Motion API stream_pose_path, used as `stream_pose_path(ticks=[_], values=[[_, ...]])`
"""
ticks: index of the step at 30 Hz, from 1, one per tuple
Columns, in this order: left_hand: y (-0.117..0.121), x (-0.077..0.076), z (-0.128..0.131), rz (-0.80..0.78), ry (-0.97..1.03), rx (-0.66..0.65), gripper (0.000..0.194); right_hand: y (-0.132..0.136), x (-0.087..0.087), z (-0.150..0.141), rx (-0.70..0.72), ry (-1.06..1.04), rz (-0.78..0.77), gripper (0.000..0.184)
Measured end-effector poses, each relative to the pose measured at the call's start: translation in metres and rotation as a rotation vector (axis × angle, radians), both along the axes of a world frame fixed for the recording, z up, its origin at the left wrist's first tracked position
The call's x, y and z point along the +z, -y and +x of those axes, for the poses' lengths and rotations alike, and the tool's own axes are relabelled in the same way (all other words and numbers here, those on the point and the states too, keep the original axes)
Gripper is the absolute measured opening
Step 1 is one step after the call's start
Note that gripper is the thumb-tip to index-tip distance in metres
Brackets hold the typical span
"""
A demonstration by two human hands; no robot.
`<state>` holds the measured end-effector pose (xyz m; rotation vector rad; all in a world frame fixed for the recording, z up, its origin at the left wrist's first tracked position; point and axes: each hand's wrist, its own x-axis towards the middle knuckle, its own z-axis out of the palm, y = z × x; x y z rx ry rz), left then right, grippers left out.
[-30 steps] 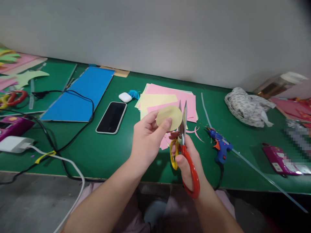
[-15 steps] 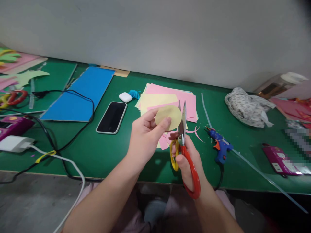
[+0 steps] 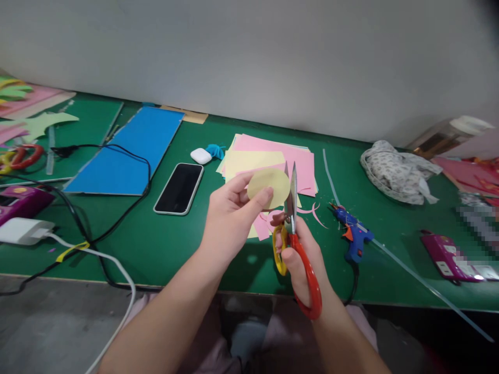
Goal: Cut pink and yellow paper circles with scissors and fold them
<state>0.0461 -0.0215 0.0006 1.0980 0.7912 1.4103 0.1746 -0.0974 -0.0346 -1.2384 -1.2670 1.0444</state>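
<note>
Paper oval (image 3: 271,182), pinched in left grip (image 3: 230,218), scissors (image 3: 299,245) in right grip (image 3: 315,253)

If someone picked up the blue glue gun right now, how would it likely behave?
The blue glue gun would probably drag the black cord at its handle. The long translucent stick at its rear might swing along. Lying flat, it seems unlikely to roll.

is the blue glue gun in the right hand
No, the right hand holds the scissors, while the blue glue gun lies on the green table.
</note>
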Motion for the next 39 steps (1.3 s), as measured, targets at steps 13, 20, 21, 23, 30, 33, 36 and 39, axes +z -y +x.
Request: stream_pose_path(ticks=[13,20,21,23,30,33,36,39], values=[[-0.0018,-0.0007,-0.0032,0.002,-0.04,0.023,0.025,0.0007,0.0014,0.0005,0.005,0.021,0.008,0.066],[-0.0019,-0.001,-0.0046,0.022,-0.061,0.035,0.026,0.0012,0.0022,-0.0003,0.004,0.026,0.009,0.065],[-0.002,-0.0012,-0.0049,0.025,-0.056,0.031,0.026,0.0012,0.0025,-0.0005,0.005,0.026,0.007,0.064],[-0.0025,-0.0015,-0.0053,0.026,-0.049,0.03,0.026,0.001,0.0031,-0.0009,0.007,0.026,0.002,0.063],[-0.003,0.0,-0.0054,0.015,-0.069,0.041,0.027,0.0009,0.0035,-0.0003,0.012,0.032,0.008,0.062],[-0.0028,0.0002,-0.0057,0.018,-0.068,0.049,0.028,0.0012,0.0029,0.0001,0.022,0.031,0.01,0.06],[-0.0032,-0.0008,-0.0062,0.034,-0.071,0.045,0.027,0.0016,0.0021,0.0003,0.02,0.034,0.016,0.059],[-0.0041,-0.0017,-0.0067,0.048,-0.063,0.042,0.027,0.0018,0.0018,0.0004,0.019,0.025,0.014,0.06]])
